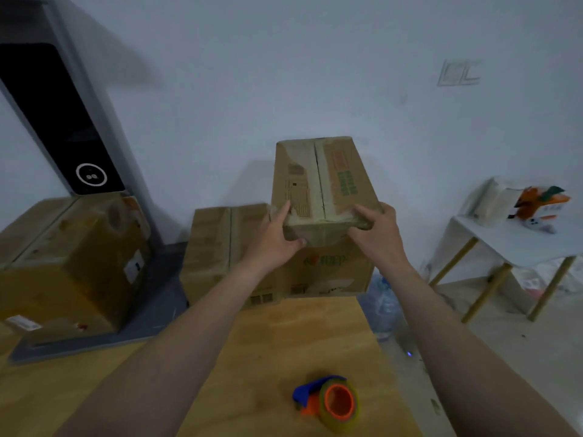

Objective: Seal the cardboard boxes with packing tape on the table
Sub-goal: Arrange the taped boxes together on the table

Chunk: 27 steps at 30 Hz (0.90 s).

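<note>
Cardboard box (321,181) between left hand (277,234), right hand (377,230)

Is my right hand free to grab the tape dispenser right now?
Likely not yet: the right hand and left hand both grip the raised box. The tape dispenser lies unobstructed on the table, so it looks reachable once the box is down.

Your left hand (277,230) and right hand (377,230) cover the near corners of the top box (321,181); its print is too blurred to read. It hides part of the lower box (331,274). The left box (72,263) runs off the view's left edge.
</note>
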### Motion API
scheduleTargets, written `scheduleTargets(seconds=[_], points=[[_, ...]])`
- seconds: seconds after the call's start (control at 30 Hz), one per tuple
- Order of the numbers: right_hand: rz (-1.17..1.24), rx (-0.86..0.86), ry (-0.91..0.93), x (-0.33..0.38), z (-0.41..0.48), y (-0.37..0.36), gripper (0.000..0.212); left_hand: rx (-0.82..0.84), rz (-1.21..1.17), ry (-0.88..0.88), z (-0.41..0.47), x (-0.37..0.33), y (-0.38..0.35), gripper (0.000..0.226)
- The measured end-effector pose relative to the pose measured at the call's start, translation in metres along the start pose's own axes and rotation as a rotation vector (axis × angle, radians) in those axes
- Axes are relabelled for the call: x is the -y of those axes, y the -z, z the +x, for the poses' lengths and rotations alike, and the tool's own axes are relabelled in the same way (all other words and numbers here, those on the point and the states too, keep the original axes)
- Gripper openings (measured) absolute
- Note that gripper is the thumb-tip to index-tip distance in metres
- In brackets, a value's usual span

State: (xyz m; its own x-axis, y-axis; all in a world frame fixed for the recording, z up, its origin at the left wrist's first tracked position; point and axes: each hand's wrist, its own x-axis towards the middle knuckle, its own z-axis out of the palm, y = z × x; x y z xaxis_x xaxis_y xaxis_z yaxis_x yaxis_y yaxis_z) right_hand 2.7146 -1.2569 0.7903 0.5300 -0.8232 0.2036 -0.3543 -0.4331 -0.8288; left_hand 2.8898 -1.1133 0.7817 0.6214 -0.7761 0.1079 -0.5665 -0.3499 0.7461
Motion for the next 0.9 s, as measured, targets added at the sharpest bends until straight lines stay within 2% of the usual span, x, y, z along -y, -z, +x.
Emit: scheduleTargets(seconds=[0.17,0.27,0.43,0.57,0.73,0.9], points=[[-0.005,0.114,-0.03,-0.061,0.043,-0.028,0.061,0.055,0.021,0.15,0.031,0.035,-0.053,0.094],[-0.03,0.208,-0.07,-0.097,0.057,-0.054,0.069,0.107,0.031,0.231,0.043,0.064,-0.072,0.084],[-0.161,0.388,-0.13,-0.149,0.075,-0.09,0.074,0.257,0.287,0.353,0.06,0.109,-0.093,0.085],[-0.258,0.517,-0.172,-0.164,0.11,-0.111,0.075,0.226,0.315,0.363,0.089,0.132,-0.105,0.085],[-0.362,0.517,-0.172,-0.166,0.161,-0.139,0.075,0.13,0.232,0.338,0.126,0.145,-0.105,0.08],[-0.43,0.461,-0.16,-0.164,0.184,-0.157,0.071,0.106,0.13,0.362,0.146,0.157,-0.11,0.088]])
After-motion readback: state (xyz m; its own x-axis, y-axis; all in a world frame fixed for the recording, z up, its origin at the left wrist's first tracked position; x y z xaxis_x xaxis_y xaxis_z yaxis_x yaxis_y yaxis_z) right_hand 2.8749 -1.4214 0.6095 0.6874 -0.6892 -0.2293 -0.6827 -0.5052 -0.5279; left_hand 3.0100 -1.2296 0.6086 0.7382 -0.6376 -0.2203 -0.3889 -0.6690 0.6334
